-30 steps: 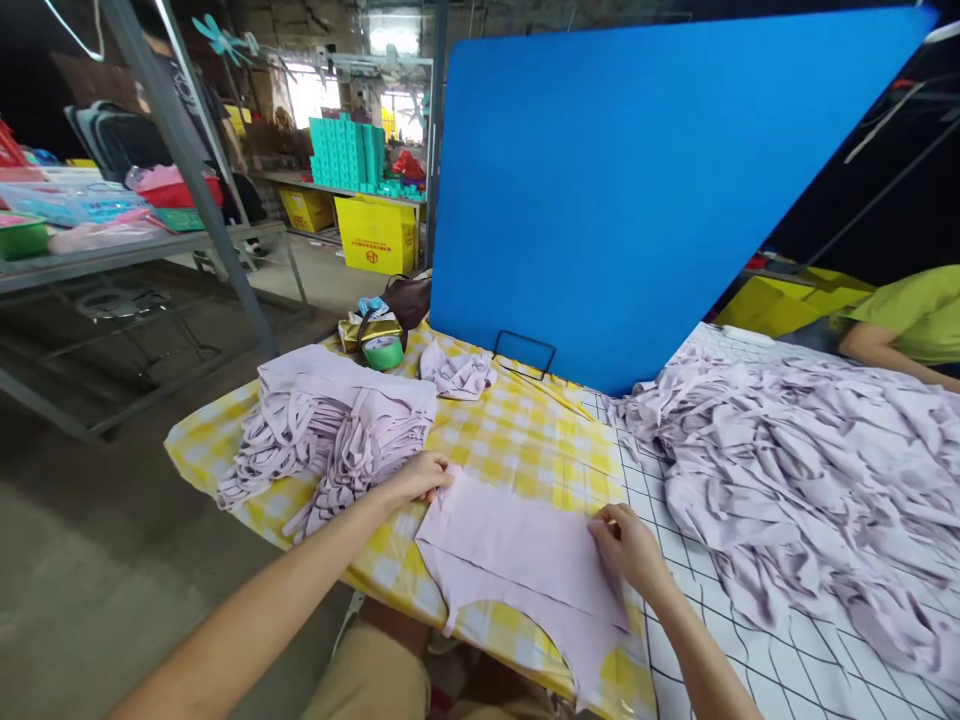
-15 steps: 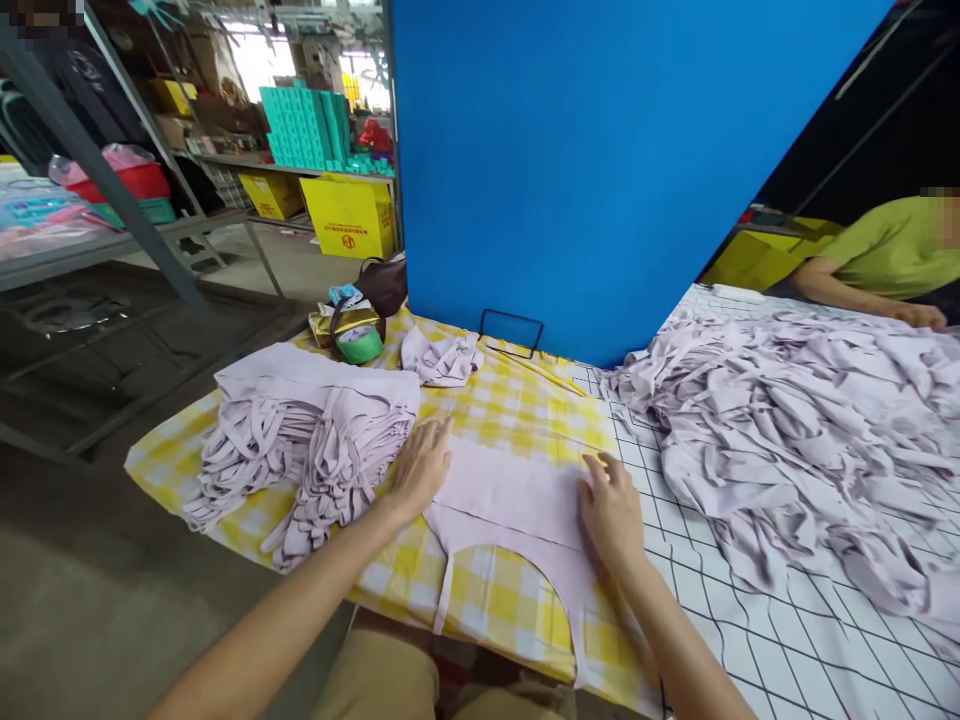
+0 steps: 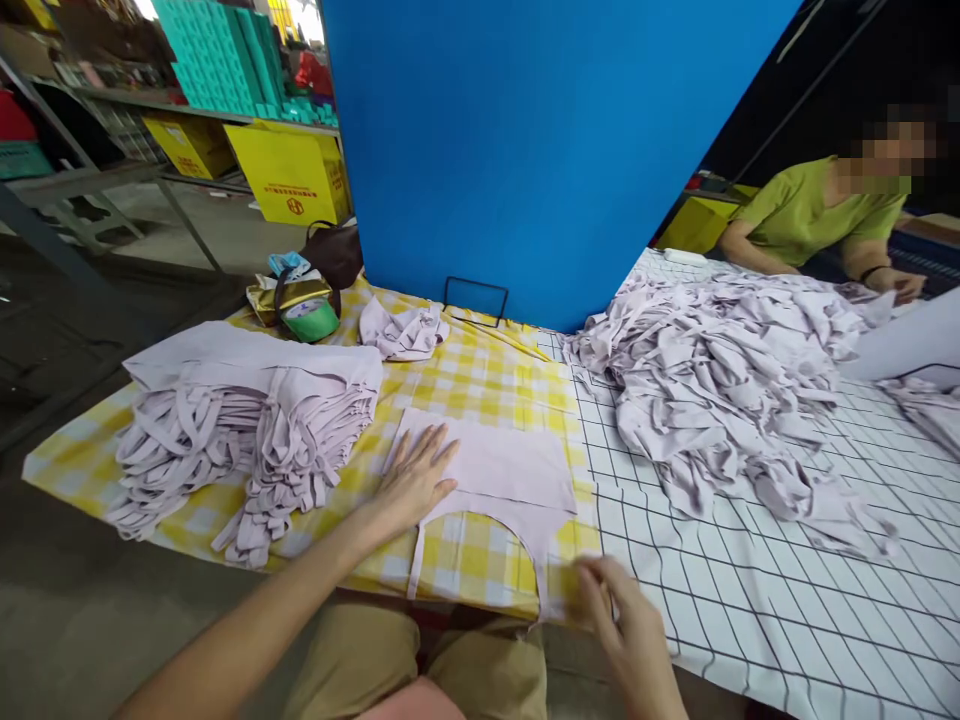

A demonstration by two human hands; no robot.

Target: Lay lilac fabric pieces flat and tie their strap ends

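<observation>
A pale lilac cloth piece with narrow straps lies spread on the yellow checked cloth, its curved cut-out toward my lap. My left hand rests flat on its left part, fingers stretched out. My right hand is off the piece, to the right of its lower strap, with the fingers bent toward the thumb. Its fingertips are blurred, and I cannot make out anything in them. Left of my left hand is a thick stack of matching lilac pieces, straps hanging toward the front edge.
A crumpled lilac piece and a roll of green tape lie behind. A blue board stands at the back with a black wire frame before it. On the right is a lilac heap; a co-worker in a green shirt sits beyond.
My right hand has left the right side of the lilac piece and moved down toward the front edge. My left hand now lies flatter on the piece. The view has swung right.
</observation>
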